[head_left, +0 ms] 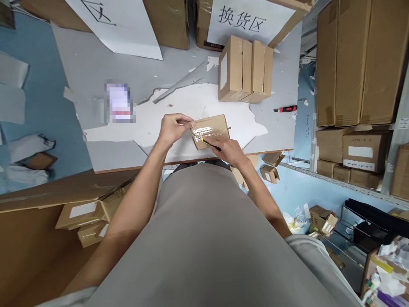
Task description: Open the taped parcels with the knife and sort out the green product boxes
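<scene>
A small cardboard box point(210, 131), wrapped across its top in clear tape, is held at the near edge of the grey table point(281, 89), in front of the person's body. Its left end is gripped by the left hand point(174, 128), fingers curled closed over the corner. A thin dark tool with a yellow part point(211, 145) is held in the right hand point(228, 152), closed around it, its tip laid against the taped near side of the box. Farther back on the table, two taller cardboard boxes point(244, 68) are stood side by side, touching. To their right, near the table's right edge, a red and black utility knife point(285, 109) is laid flat. A torn white sheet point(191, 106) is spread under the held box.
</scene>
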`<state>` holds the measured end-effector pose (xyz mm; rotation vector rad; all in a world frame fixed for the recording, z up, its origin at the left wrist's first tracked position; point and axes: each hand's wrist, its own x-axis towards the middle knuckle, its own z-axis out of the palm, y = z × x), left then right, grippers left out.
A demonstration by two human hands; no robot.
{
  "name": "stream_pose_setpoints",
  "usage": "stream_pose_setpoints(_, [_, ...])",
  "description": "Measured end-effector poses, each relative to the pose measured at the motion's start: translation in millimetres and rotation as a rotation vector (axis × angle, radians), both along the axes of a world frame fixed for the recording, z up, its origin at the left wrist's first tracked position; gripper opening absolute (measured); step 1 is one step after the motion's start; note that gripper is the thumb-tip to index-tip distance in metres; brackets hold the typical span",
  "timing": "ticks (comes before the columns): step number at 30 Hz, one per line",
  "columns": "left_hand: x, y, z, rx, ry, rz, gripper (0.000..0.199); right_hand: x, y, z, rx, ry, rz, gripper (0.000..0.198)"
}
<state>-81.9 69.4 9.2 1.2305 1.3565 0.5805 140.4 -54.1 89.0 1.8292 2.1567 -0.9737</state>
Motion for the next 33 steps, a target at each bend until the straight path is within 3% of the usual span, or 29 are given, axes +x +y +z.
stream_pose_setpoints(6, [1.0, -2.7, 1.7, -0.003, 0.007, 0.027, 0.028, -2.3, 0.0, 4.8, -0.055, -0.110, 0.108, 0.063])
stream_pose_setpoints(14, [1.5, -1.5, -2.5, -0.018, 0.013, 0.063, 0.029, -21.6, -15.3, -1.8, -0.088, -0.146, 0.069, 0.079])
stream_pose_setpoints(17, [1.4, -1.6, -2.8, -0.024, 0.017, 0.069, 0.031, -28.1, -22.1, -3.0, -0.095, -0.079, -0.034, 0.075])
stream_pose_setpoints(24, [2.7, -1.6, -0.9, -0.019, 0.030, 0.074, 0.035, -35.5, -23.6, -7.5, -0.174, 0.365, -0.459, 0.060])
stream_pose_setpoints(29, [4.8, -0.3, -0.5, -0.005, 0.044, 0.085, 0.032, -48.0, -8.6, -3.1, -0.134, 0.227, -0.424, 0.060])
stream_pose_setpoints(33, [5.7, 2.4, 0.9, -0.023, 0.054, 0.081, 0.029, -43.8, -4.1, -8.4, -0.277, 0.505, -0.518, 0.062])
